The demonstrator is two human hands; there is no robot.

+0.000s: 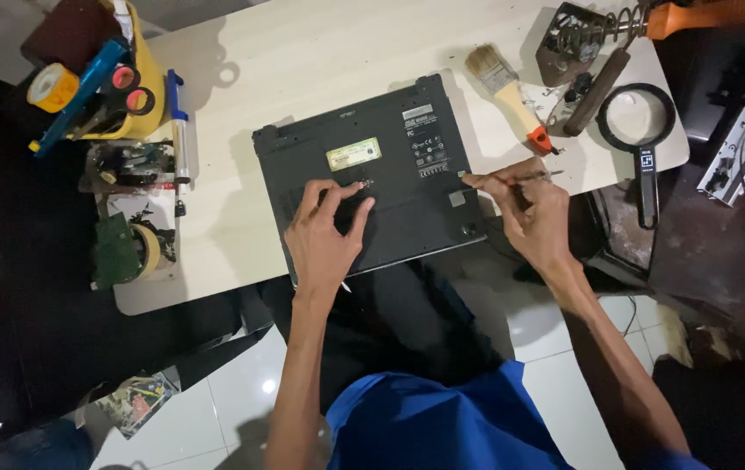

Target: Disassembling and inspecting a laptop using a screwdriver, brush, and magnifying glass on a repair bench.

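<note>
Both bare forearms reach forward from blue-shirted torso. Left hand [327, 228] lies palm down, fingers spread, thumb and forefinger pinched at tips. Right hand [531, 209] curled, fingertips pinched together, wrist bent inward.
</note>
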